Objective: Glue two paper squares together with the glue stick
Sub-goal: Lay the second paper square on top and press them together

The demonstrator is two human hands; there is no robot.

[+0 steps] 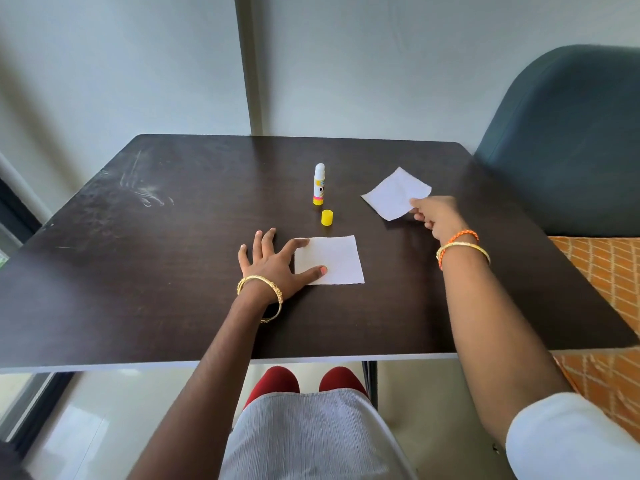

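- Your near paper square (329, 260) lies flat on the dark table (138, 271), close to the front edge and just in front of you.
- Your left hand (272, 263) is spread wide and flat, fingers straight; the thumb and forefinger press down on the left edge of that square, while the other fingers rest on the bare tabletop.
- The second paper square (394, 192) sits farther back and to the right, its near corner lifted slightly off the table.
- Your right hand (436, 216) is reached out to it, fingers curled, pinching that square at its near right edge.
- The glue stick (319, 184) stands upright and uncapped between the two squares, toward the back, its white tip exposed.
- Its yellow cap (327, 217) stands on the table just in front of the stick, apart from it.
- You wear gold bangles on both wrists, plus an orange cord on the right.
- A dark teal chair (571, 140) stands beside the table's right side.
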